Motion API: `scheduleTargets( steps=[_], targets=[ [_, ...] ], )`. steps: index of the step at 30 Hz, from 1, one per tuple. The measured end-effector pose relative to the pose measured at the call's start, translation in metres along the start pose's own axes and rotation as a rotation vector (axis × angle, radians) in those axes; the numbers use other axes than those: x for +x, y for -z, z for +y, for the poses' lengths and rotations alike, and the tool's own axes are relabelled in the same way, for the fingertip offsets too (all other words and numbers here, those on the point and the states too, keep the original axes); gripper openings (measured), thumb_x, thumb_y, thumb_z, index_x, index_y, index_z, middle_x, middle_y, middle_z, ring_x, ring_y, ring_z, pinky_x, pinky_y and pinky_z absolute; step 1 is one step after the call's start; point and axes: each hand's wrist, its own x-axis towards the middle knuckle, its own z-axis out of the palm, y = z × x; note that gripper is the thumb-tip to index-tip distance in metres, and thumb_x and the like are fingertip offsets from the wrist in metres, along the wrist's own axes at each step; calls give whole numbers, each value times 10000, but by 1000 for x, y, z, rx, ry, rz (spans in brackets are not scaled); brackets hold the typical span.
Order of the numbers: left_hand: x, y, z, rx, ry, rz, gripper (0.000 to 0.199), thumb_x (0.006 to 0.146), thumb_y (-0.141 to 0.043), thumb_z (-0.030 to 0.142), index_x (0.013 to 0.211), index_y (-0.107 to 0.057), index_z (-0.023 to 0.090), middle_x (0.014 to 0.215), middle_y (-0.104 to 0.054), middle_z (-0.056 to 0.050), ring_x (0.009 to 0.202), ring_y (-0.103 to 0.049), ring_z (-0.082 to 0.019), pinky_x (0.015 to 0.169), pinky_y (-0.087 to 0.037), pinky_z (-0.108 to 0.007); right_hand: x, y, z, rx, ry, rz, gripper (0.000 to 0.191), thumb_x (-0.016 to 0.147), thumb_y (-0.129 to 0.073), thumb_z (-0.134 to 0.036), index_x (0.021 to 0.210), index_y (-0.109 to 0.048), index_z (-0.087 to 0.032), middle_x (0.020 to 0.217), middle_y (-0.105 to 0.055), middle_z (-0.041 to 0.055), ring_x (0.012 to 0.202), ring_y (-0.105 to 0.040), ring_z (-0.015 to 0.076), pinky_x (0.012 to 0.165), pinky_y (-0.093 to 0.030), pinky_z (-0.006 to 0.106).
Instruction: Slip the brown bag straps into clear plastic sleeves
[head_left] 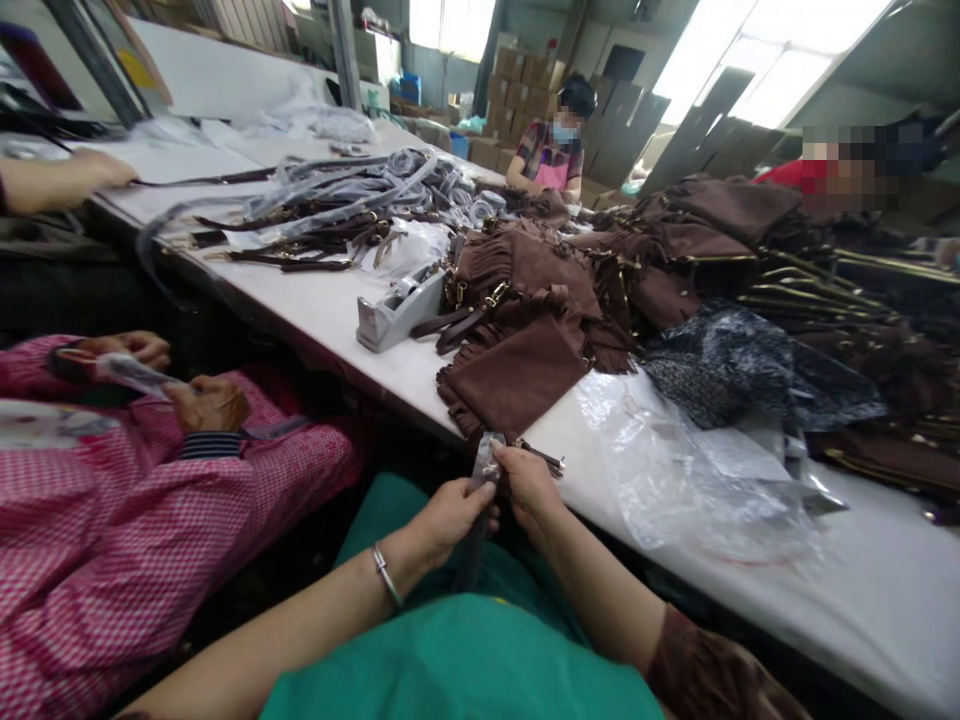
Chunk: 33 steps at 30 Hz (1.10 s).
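Brown fringed bag [525, 375] w/ tape dispenser [401, 310] nr table edge [300, 335].

Daylight glares white in my head view from windows [780, 60] beyond the table's far edge [390, 130]; its near edge falls into deep shadow. I see soft blur throughout, and stretching toward the corners.
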Motion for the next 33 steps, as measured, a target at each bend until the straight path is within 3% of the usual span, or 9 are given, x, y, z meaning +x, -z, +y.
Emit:
scheduleTargets(
  steps=[8,12,17,19,21,23,25,30,33],
  targets=[
    [-2,6,24,289,-14,68,332,805,-581,488,709,-514,177,527,-481,56,379,-353,-53,373,-266,-194,-2,-11,-3,264,-114,106,176,710,-698,-275,738,-588,-140,619,-641,9,480,-562,111,450,-453,218],
    [-3,6,23,346,-18,104,347,798,-571,504,673,-500,188,484,-418,73,368,-308,-50,372,-191,-195,-6,-13,-2,358,-130,111,127,770,-639,-243,821,-595,-136,687,-685,46,537,-620,140,498,-505,244],
    [-4,10,27,334,-17,120,299,801,-551,454,674,-518,186,491,-432,64,370,-311,-53,387,-183,-204,-15,6,-2,138,-60,52,199,819,-603,-351,848,-614,-154,798,-704,67,634,-664,175,540,-521,275],
    [-5,12,32,321,-7,128,284,799,-557,441,685,-527,183,493,-436,67,361,-297,-47,387,-168,-208,-21,19,-7,-192,139,62,240,839,-581,-383,892,-648,-159,838,-705,82,696,-668,197,581,-524,297],
    [-7,12,39,311,8,129,292,791,-572,456,701,-537,180,500,-443,69,358,-294,-43,388,-156,-208,-29,32,-14,-575,509,56,232,865,-564,-346,978,-676,-176,938,-701,103,833,-658,225,722,-527,350],
    [-8,12,44,298,38,103,314,772,-595,483,710,-533,181,509,-443,73,359,-293,-39,388,-144,-207,-35,37,-22,-905,889,-29,233,893,-539,-262,1074,-676,-209,1084,-673,111,1002,-606,244,890,-466,399],
    [-9,12,47,278,68,58,337,760,-607,505,704,-511,187,519,-434,78,361,-279,-36,389,-135,-207,-38,36,-29,-1149,1116,-165,265,915,-515,-211,1134,-661,-237,1186,-636,104,1112,-539,259,956,-396,421],
    [-9,16,46,301,95,46,307,810,-542,477,707,-500,191,537,-444,68,362,-260,-42,395,-136,-218,-29,23,-36,-1382,1253,-363,204,949,-490,-234,1030,-677,-224,1015,-673,74,968,-540,226,882,-359,386],
    [-9,19,43,452,-14,62,301,851,-482,413,660,-528,184,515,-456,45,395,-320,-73,420,-197,-235,-20,21,-38,-1427,1243,-462,191,951,-485,-230,960,-673,-201,919,-664,68,874,-531,204,818,-354,361]
  ],
)
